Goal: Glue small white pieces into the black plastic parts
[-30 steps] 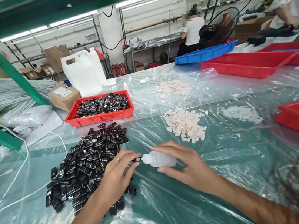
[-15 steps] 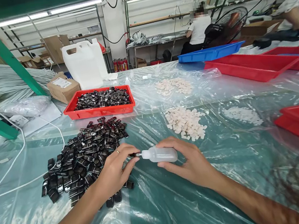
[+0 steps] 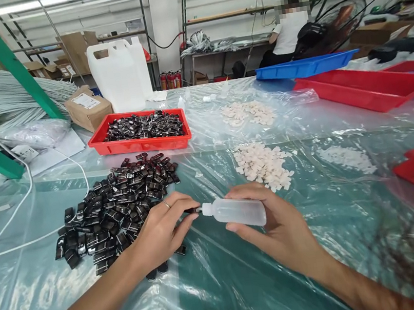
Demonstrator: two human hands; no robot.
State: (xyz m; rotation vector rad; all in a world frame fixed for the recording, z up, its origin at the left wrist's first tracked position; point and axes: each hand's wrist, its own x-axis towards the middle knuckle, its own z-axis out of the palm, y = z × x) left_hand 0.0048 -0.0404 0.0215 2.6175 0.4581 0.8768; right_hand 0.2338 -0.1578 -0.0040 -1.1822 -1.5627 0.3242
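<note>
My right hand [image 3: 280, 229] grips a small translucent squeeze bottle [image 3: 239, 211], held sideways with its nozzle pointing left. My left hand [image 3: 164, 231], a ring on one finger, pinches a small black part [image 3: 193, 210] right at the nozzle tip. Under and left of that hand a heap of glossy black parts [image 3: 121, 204] spreads over the plastic-covered table. Beyond the bottle lies a pile of small white pieces [image 3: 263, 165].
A red tray [image 3: 139, 144] full of black parts stands behind the heap, with white jugs [image 3: 117, 77] and a cardboard box [image 3: 87, 108] beyond. More white piles [image 3: 249, 112], red trays [image 3: 361, 93] and a blue tray [image 3: 306, 65] lie right. White cables [image 3: 23, 203] trail left. People work at the back.
Both hands stay together at the nozzle; my right hand and the bottle have drifted slightly right. The view has tilted down a little.
</note>
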